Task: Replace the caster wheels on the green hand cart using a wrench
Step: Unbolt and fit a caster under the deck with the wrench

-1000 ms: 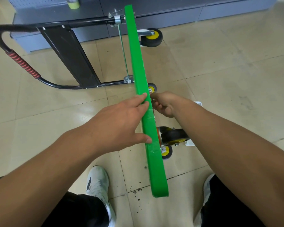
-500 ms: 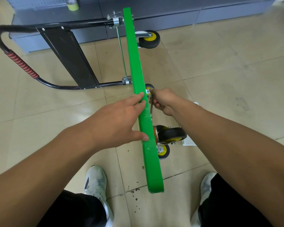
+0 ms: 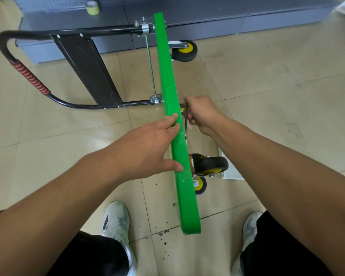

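The green hand cart (image 3: pixel 167 76) stands on its side edge on the floor, deck upright, black handle (image 3: pixel 28 76) lying to the left. My left hand (image 3: pixel 147 148) rests on the top edge of the deck, fingers straight, thumb against the rim. My right hand (image 3: pixel 201 114) grips a thin metal wrench (image 3: pixel 185 124) on the underside, close to a small yellow wheel mostly hidden behind the deck. A large black caster (image 3: pixel 209 165) and a small yellow-hubbed wheel (image 3: pixel 200 185) stick out nearer me. Another black wheel (image 3: pixel 184 50) sits at the far end.
A grey cabinet base (image 3: pixel 187 20) runs along the back, with a roll of yellow-green tape (image 3: pixel 92 6) on it. A white flat object (image 3: pixel 231 172) lies on the tiled floor behind the large caster. My white shoes (image 3: pixel 116 220) stand either side of the deck's near end.
My right hand has swung the wrench, whose shaft now shows below the fist. The left hand stays on the deck's edge. The view has shifted slightly.
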Demonstrator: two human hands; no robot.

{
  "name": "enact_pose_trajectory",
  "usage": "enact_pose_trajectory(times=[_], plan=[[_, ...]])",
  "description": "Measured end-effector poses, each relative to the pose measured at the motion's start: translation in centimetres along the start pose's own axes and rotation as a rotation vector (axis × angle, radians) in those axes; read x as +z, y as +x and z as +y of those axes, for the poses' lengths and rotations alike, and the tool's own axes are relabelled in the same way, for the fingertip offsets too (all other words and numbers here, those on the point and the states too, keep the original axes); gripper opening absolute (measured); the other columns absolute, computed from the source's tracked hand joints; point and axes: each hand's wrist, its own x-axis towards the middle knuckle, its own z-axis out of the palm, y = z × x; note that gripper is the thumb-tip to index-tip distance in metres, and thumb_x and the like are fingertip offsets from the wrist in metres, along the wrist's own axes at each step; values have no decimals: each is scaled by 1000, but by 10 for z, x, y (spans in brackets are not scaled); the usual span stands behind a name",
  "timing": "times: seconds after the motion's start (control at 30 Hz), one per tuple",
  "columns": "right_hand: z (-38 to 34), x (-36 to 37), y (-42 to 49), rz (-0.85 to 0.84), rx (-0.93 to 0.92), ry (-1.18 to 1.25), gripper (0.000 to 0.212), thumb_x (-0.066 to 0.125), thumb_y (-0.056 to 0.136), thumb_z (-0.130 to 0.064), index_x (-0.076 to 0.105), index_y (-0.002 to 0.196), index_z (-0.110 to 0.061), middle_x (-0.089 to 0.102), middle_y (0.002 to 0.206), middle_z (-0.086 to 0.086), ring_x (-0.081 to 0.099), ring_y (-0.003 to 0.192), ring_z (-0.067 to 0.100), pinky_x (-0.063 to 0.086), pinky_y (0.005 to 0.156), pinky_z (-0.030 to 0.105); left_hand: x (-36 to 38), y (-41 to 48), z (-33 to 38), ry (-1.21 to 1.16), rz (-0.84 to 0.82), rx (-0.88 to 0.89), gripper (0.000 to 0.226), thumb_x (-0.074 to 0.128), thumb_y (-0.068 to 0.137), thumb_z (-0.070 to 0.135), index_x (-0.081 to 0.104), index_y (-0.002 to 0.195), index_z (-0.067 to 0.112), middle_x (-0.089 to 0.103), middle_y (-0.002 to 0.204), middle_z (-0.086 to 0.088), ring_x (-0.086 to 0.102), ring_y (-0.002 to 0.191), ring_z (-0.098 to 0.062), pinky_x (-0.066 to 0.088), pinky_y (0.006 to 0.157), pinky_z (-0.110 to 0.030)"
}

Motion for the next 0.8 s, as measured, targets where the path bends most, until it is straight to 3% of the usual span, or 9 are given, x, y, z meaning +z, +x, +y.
enact_pose_trajectory(times=[0.1,0.2,0.33,0.43,0.57,0.8], plan=[[-10,-2,-8,13,-139,-54,27,52,102,-22,64,86,-4,50,41,-2,47,39,14,32,39,21,0,0,1,1,-8,2,101,60,85,68,14,159,18,-6,168,4,14,152,-14,24,120,-31],[-22,-5,-21,47,-291,-174,35,51,103,-28,67,88,-1,57,45,-4,67,59,29,37,42,25,0,0,1,-6,-7,5,101,61,85,67,14,159,17,-5,168,3,14,152,-15,23,119,-29],[-33,-12,-47,95,-505,-331,26,50,105,-31,67,93,-16,70,75,0,59,54,8,46,55,30,1,0,1,-1,-10,2,101,61,85,67,13,159,17,-6,168,3,15,151,-15,24,118,-29],[-35,-18,-64,109,-591,-316,18,51,106,-29,64,95,-21,71,79,3,61,61,14,56,63,38,-1,0,2,-6,-9,-5,101,61,85,66,13,160,18,-5,168,4,16,151,-16,24,118,-28],[-34,-23,-91,29,-741,-298,10,53,105,-23,63,105,-19,68,81,7,62,64,22,56,65,49,-2,0,3,-9,-19,-16,99,62,85,65,16,159,18,-4,168,4,19,150,-17,26,116,-28],[-18,-48,-128,-111,-892,-305,21,60,100,-14,61,120,-10,63,83,-5,67,69,19,56,58,45,2,1,0,-27,-5,-4,103,65,83,65,16,160,17,-3,168,4,20,151,-16,24,118,-28]])
